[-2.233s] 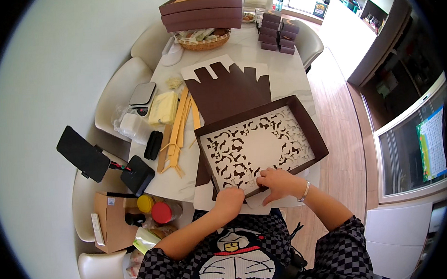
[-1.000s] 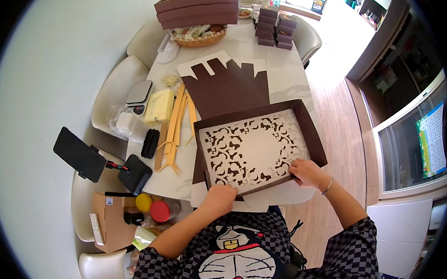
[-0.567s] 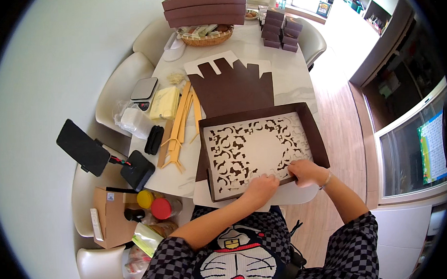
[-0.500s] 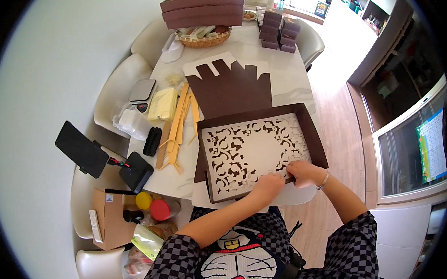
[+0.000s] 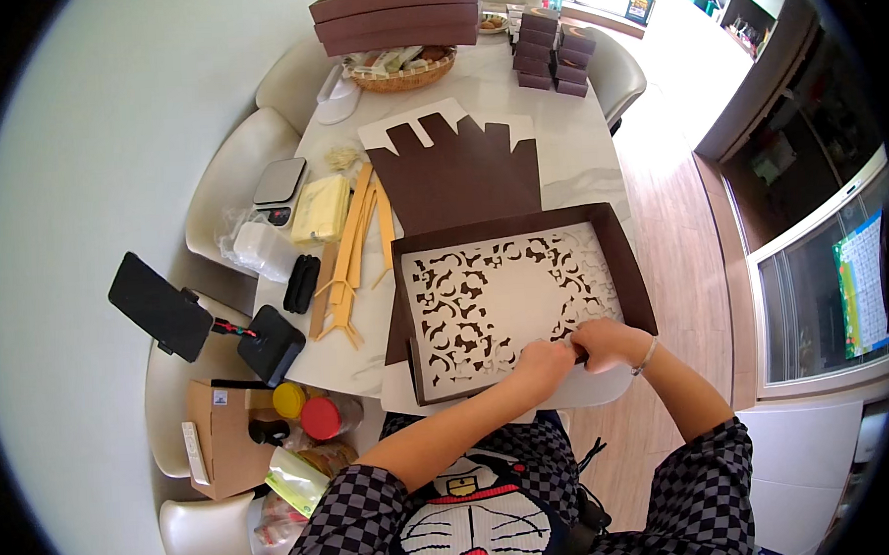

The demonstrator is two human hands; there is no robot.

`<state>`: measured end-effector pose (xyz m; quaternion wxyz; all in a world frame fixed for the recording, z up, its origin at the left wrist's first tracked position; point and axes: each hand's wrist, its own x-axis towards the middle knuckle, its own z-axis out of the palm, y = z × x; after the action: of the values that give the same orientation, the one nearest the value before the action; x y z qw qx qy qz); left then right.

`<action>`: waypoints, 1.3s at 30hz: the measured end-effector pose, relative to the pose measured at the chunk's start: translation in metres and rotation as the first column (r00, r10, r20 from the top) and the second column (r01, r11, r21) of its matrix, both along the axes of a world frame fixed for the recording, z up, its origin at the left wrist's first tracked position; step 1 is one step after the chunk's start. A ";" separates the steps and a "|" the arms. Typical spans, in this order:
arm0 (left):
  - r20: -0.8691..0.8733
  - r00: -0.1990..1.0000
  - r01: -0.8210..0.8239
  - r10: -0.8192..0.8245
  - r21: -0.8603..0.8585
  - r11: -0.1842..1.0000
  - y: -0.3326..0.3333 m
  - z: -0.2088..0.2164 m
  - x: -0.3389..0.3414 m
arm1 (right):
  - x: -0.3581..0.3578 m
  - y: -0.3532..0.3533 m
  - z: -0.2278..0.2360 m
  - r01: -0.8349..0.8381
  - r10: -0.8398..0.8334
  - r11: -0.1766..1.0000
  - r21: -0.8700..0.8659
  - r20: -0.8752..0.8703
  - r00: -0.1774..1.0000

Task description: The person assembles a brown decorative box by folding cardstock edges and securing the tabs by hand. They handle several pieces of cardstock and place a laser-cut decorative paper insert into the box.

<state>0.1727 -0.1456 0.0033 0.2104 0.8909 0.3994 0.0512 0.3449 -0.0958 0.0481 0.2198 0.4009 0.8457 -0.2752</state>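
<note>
In front of me on the table lies a shallow dark brown cardboard box (image 5: pixel 618 270), its walls raised. Inside it, the white lining (image 5: pixel 525 304) has a scrolling cut-out pattern with a plain middle. My left hand (image 5: pixel 548 364) is closed on the near wall, right of its middle. Right beside it, my right hand (image 5: pixel 609 345) pinches the same wall, with a bracelet on that wrist. The two hands nearly touch, and they cover that stretch of the wall; the fingertips are partly hidden. Beyond the box lies a flat brown cardboard sheet (image 5: pixel 455 178) with cut flaps.
Left of the box lie tan folded strips (image 5: pixel 356 242), a black case (image 5: pixel 302 284), a yellow packet (image 5: pixel 321 209) and a scale (image 5: pixel 281 181). A phone on a stand (image 5: pixel 160 307) leans at the left edge. Small brown boxes (image 5: pixel 536 50) and a basket (image 5: pixel 406 79) stand far back.
My left hand has slid slightly right along the near wall, closer to my right hand. The right hand keeps its hold, and the box stays in nearly the same place.
</note>
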 end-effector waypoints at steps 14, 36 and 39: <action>-0.045 0.998 0.030 -0.034 -0.080 0.996 0.000 0.018 0.000 | 0.050 -0.036 -0.009 -0.198 0.211 0.828 0.525 0.036 0.977; 0.025 0.994 0.107 -0.107 -0.008 0.994 0.000 0.002 0.010 | 0.026 -0.016 -0.004 -0.095 0.089 0.986 0.139 0.046 0.995; 0.021 0.993 0.112 -0.112 -0.009 0.994 0.000 0.012 0.007 | 0.028 -0.016 -0.009 -0.107 0.099 0.988 0.111 0.077 0.992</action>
<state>0.1800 -0.1458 0.0148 0.2214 0.9102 0.3468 0.0462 0.3727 -0.1117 0.0388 0.2404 0.3782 0.8714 -0.1997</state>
